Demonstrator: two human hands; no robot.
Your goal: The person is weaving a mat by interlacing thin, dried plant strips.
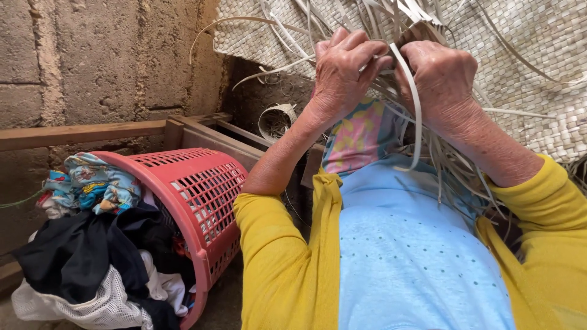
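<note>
With my left hand [343, 72] and right hand [439, 78] both clenched on pale strips [411, 91] at the woven mat's [538, 73] unfinished near edge, high before me, I judge a hard tug could crack a dry strip or loosen the weave.

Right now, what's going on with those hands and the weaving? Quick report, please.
Left hand and right hand both pinching pale strips at the woven mat edge. Loose strips hang over the lap. Red laundry basket sits apart, not in the way.
</note>
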